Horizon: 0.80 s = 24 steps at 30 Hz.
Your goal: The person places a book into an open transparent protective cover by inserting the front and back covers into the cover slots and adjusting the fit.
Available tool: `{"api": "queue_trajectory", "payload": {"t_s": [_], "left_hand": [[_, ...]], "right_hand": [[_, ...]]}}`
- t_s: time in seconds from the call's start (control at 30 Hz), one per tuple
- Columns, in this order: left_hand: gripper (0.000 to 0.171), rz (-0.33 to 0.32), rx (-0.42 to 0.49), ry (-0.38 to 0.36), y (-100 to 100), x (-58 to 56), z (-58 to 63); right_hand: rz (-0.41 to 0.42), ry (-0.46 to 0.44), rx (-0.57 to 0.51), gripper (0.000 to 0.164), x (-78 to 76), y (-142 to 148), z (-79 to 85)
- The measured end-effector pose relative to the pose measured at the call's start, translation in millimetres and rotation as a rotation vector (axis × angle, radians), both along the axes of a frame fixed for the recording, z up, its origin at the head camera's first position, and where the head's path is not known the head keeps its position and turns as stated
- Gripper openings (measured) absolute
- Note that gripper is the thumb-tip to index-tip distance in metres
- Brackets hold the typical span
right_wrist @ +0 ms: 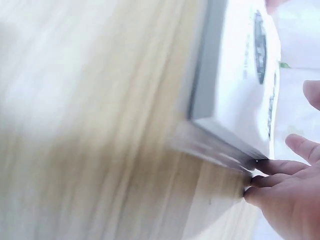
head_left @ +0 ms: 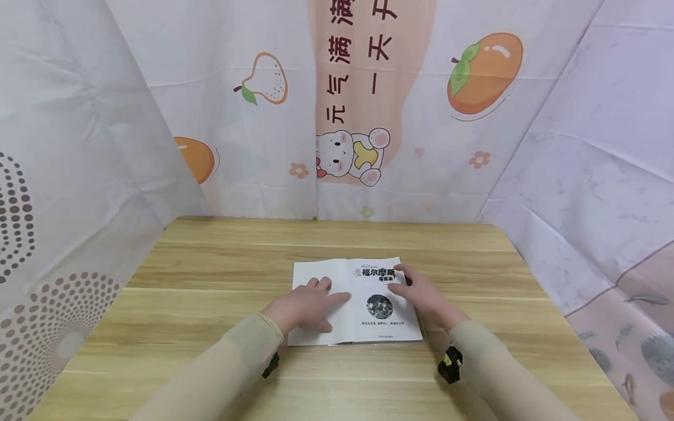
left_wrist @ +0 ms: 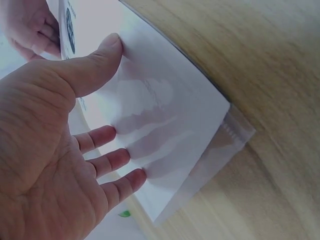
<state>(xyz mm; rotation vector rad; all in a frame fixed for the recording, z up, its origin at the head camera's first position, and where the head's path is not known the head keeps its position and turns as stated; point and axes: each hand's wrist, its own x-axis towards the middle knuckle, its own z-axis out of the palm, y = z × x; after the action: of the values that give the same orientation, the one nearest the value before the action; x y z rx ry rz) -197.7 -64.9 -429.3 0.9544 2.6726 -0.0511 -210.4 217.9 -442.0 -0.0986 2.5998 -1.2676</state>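
Note:
An open book (head_left: 387, 324) lies on the wooden table, its left page blank and its right page printed with a title and a round picture. My left hand (head_left: 310, 307) spreads over the blank page, thumb extended towards the fold and fingertips right at the paper. At the book's right edge is my right hand (head_left: 425, 297); in the right wrist view its lower fingertips (right_wrist: 255, 194) meet the edge of the clear plastic cover (right_wrist: 215, 150), while the thumb stands apart. The thick page block shows below the title page in that view.
Bare wood of the table (head_left: 210, 292) surrounds the book. Behind it hangs a white curtain (head_left: 263, 146) with fruit and cartoon prints, and patterned cloths hang at both sides. A black wrist device (head_left: 450, 365) sits below my right wrist.

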Motion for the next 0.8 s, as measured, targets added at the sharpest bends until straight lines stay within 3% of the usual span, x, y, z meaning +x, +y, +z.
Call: {"api": "queue_trajectory", "payload": {"t_s": [0.2, 0.43, 0.8], "left_hand": [[0.080, 0.007, 0.001, -0.012, 0.2, 1.4, 1.6], [0.079, 0.003, -0.004, -0.004, 0.4, 1.3, 1.3], [0.079, 0.006, -0.013, -0.018, -1.0, 2.0, 0.4]], "right_hand": [[-0.046, -0.080, -0.149, 0.058, -2.2, 4.0, 5.2], [-0.060, -0.079, -0.232, 0.053, -1.2, 3.5, 8.8], [-0.027, 0.048, -0.018, 0.055, 1.7, -15.3, 16.3]]}}
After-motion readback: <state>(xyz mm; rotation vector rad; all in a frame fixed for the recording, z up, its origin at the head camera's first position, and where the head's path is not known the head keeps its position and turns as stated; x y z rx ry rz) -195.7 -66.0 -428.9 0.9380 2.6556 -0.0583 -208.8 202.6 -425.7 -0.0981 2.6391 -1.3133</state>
